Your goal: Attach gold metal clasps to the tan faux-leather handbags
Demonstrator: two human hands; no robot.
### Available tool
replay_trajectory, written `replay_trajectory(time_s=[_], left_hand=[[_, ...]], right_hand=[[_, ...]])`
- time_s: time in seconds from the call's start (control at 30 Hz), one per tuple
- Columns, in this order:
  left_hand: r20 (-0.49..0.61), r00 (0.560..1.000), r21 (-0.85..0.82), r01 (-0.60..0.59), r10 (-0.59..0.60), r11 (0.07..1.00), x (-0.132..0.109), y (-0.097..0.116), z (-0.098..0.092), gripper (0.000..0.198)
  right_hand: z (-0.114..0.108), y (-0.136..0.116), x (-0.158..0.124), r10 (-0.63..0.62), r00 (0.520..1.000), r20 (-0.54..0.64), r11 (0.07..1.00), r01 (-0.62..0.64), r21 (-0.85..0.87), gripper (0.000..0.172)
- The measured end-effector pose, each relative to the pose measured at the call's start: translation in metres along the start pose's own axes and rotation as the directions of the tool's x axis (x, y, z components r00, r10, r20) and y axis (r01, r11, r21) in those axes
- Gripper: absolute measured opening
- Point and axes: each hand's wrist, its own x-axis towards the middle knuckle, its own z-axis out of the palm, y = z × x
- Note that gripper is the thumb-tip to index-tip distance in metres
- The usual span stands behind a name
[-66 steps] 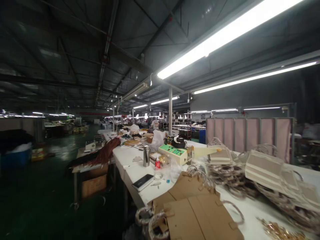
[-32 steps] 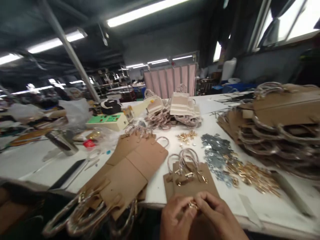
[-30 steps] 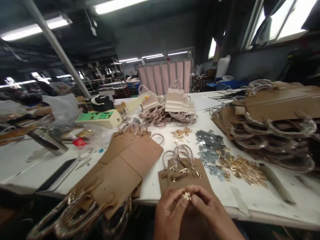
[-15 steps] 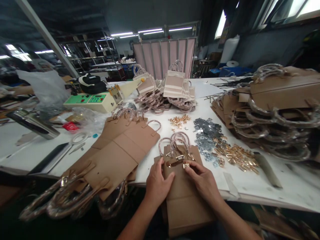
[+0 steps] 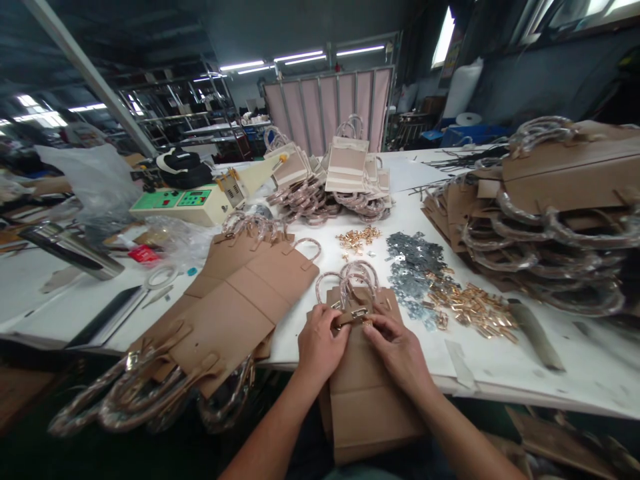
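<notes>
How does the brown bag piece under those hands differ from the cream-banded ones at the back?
The near bag piece is plain brown; the back bag pieces have cream bands. The near bag piece overhangs the front of the table; the back bag pieces lie heaped. The left hand and right hand touch the near one; neither touches the back ones. Both show loop handles.

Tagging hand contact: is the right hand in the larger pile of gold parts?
No, the right hand is at the brown bag, and the larger pile of gold parts lies apart to its right.
</notes>
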Motion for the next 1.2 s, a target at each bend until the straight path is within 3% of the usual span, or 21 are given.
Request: replay_trajectory(time_s=[0.17,0.27,0.33,0.4,0.53,0.6,0.67,0.77,1.0,1.1,1.2], left_hand=[[-0.130,0.991,-0.299,-0.005,-0.036,0.954,0.001,0.005,0.004,0.016],[-0.131,0.958,-0.547,0.144,-0.254,0.825,0.000,0.012,0.009,0.057],[-0.021,0.918,-0.714,0.264,-0.397,0.648,0.000,0.018,0.010,0.080],[0.133,0.892,-0.832,0.338,-0.433,0.440,0.000,0.024,0.007,0.075],[0.466,0.834,-0.867,0.496,-0.295,0.034,-0.003,0.033,-0.002,0.054],[0.571,0.787,-0.820,0.563,-0.235,-0.105,-0.004,0.034,-0.004,0.054],[0.643,0.748,-0.765,0.613,-0.166,-0.200,-0.003,0.033,-0.002,0.056],[0.688,0.723,-0.713,0.655,-0.065,-0.250,0.000,0.030,0.006,0.059],[0.549,0.821,-0.832,0.520,-0.158,-0.195,0.012,0.021,0.022,0.058],[0.533,0.833,-0.840,0.500,-0.147,-0.212,0.015,0.019,0.025,0.060],[0.492,0.844,-0.867,0.452,-0.213,-0.209,0.018,0.020,0.025,0.061]], right_hand=[[0.003,-0.026,0.006,0.052,0.993,0.108,0.972,-0.075,0.224,0.039],[0.003,-0.044,0.007,-0.035,0.979,0.200,0.957,-0.025,0.289,0.037],[-0.001,-0.050,0.009,-0.072,0.954,0.289,0.943,-0.030,0.332,0.036],[-0.009,-0.050,0.011,-0.056,0.948,0.312,0.943,-0.053,0.329,0.038],[-0.037,-0.038,0.018,0.027,0.994,0.102,0.999,-0.030,0.031,0.041],[-0.051,-0.033,0.020,-0.025,0.999,0.027,0.989,0.028,-0.147,0.038],[-0.061,-0.031,0.022,-0.103,0.994,0.044,0.955,0.111,-0.276,0.034],[-0.066,-0.031,0.025,-0.198,0.972,0.129,0.888,0.234,-0.395,0.029],[-0.060,-0.029,0.040,-0.352,0.897,0.267,0.713,0.442,-0.544,0.033],[-0.052,-0.035,0.044,-0.343,0.889,0.303,0.695,0.457,-0.555,0.033],[-0.041,-0.041,0.049,-0.409,0.881,0.237,0.718,0.471,-0.513,0.030]])
